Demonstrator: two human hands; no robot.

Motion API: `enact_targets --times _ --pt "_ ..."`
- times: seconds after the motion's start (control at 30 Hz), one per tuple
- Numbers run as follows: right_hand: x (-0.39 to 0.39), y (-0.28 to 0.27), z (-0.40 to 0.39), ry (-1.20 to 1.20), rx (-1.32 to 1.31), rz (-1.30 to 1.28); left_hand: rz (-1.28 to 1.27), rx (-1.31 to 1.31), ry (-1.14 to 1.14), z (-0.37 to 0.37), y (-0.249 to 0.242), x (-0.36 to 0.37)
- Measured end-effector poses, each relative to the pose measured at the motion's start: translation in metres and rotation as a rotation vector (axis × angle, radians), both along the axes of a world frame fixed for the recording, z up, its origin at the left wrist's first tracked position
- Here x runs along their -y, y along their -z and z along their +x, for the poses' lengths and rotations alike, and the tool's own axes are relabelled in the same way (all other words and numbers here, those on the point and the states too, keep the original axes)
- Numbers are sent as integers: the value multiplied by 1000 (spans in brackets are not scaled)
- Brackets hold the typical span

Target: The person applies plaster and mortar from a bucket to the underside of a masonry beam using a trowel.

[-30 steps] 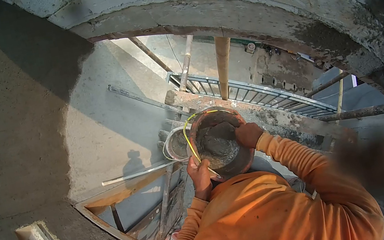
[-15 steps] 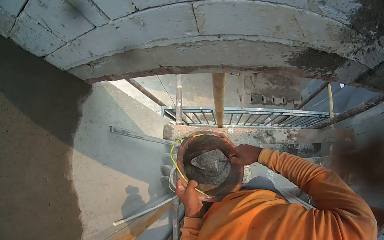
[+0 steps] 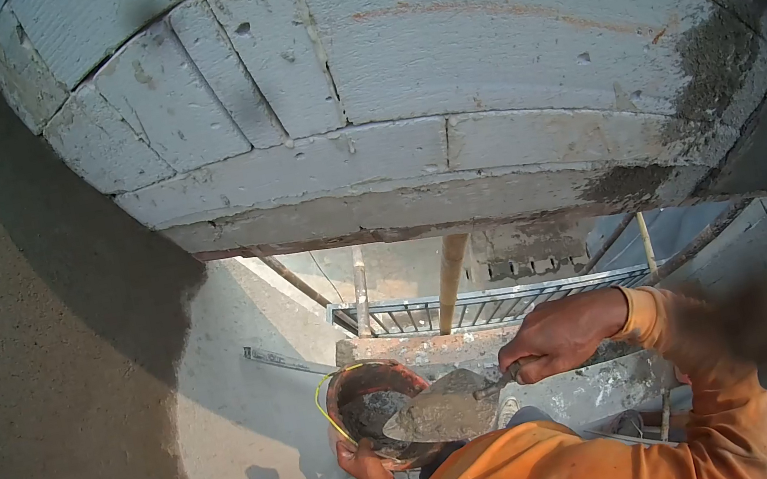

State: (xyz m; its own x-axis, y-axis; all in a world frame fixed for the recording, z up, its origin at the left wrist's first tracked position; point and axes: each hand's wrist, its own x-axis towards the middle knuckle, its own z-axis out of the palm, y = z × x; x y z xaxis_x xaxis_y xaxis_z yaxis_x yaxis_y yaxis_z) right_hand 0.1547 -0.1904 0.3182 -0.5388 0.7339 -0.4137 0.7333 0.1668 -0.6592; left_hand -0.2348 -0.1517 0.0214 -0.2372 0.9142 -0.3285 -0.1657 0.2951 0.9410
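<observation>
The bucket (image 3: 396,376), the largest item handled, was low in front of the person's torso, near the left side. Its weight was judged considerable, given the wet grey mix inside; its wall appeared firm, and smears on the rim would probably have made it slippery. The rim was the suitable hold, and the left hand (image 3: 366,466) was clamped there, on the near side. The yellow cord (image 3: 320,398) along the bucket's left edge looked thin and flexible, a poorer hold for steadying.

The trowel (image 3: 486,391) was held to the right of the bucket, its tip overlapping the bucket's mouth in view. The right hand (image 3: 562,336) was closed around its handle, well apart from the left. The blade was judged stiff but tip-heavy under its load; the handle was the correct grip, with the blade kept level. The mortar (image 3: 448,409) heaped on the blade appeared soft and wet, liable to slide if tilted.

A dark blur obscured part of the right forearm (image 3: 714,367). The bucket's underside and any support beneath it were hidden. The left fingers beneath the rim could not be made out, and the right hand covered most of the trowel's handle. Contact between blade and rim could not be confirmed.
</observation>
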Motion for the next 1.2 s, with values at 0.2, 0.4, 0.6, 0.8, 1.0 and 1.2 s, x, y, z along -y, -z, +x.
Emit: enact_targets --times 0.2,0.4,0.6,0.8,1.0,1.2 --pt "-56 3 15 206 -351 -698 -3 78 -15 -23 19 -13" --pt "-41 -216 40 709 167 295 -38 84 64 1 -12 -26" --pt "-27 -164 30 409 420 297 -13 9 194 31 -9 -39" --pt "0 150 -15 315 564 349 27 33 261 92 -73 -24" --pt "30 273 -20 390 534 346 63 33 374 145 -96 -4" --pt "77 265 53 522 76 155 15 56 306 158 -94 11"
